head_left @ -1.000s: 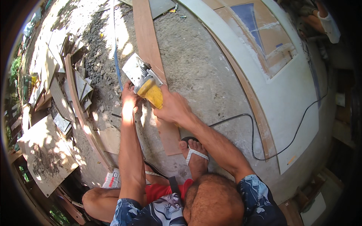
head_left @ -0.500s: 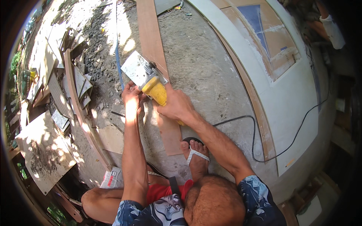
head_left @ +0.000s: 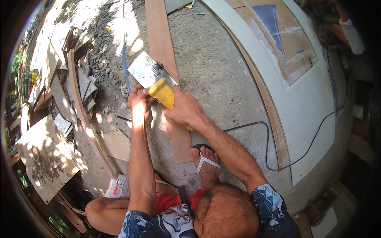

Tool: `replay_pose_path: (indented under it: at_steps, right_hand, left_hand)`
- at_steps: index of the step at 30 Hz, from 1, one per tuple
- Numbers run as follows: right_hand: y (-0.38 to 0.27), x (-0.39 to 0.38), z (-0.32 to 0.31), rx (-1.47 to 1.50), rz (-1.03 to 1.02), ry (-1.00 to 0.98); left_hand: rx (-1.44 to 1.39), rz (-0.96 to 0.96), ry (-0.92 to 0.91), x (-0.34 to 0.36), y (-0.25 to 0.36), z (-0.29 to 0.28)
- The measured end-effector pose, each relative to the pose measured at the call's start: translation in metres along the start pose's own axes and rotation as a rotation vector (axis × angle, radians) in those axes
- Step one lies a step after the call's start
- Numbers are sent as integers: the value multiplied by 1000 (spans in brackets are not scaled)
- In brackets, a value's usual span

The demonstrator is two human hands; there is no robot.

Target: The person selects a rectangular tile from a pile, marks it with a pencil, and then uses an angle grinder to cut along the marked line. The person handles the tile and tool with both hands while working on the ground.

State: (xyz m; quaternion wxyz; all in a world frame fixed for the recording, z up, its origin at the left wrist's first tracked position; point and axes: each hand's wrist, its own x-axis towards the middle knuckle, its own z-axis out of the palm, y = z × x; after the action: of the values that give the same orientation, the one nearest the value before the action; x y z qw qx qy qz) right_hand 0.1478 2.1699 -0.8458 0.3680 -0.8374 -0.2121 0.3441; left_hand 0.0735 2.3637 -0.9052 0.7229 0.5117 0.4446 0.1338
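My right hand is wrapped round the yellow body of an angle grinder. The grinder's metal head lies against the right side of a flat, speckled white piece, which looks like tile or board. My left hand has its fingers curled at the near corner of that piece, close to the grinder; the fingertips are partly hidden. Beneath the tool and my hands runs a long reddish-brown plywood strip. The grinder's disc cannot be made out clearly.
A black cord loops right across a large white panel. Broken boards and a curved wooden strip lie left, beside gravel. My sandalled foot stands near the plywood. Another person's arm shows top right.
The grinder and my right hand have shifted very slightly up and left. My left hand stays at the white piece's corner.
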Motion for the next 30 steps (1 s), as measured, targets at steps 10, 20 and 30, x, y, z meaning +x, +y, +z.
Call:
replay_pose_path:
  at_steps: [10,20,30]
  right_hand:
    - [-1,0,0,-14,4,-2]
    - [1,-7,-3,-3,20,-36]
    - [10,-18,-3,33,-4,0]
  left_hand:
    - [-13,9,17,-4,4,6]
    - [-56,26,-18,5,-5,-3]
    - [-30,56,-7,5,-5,-3]
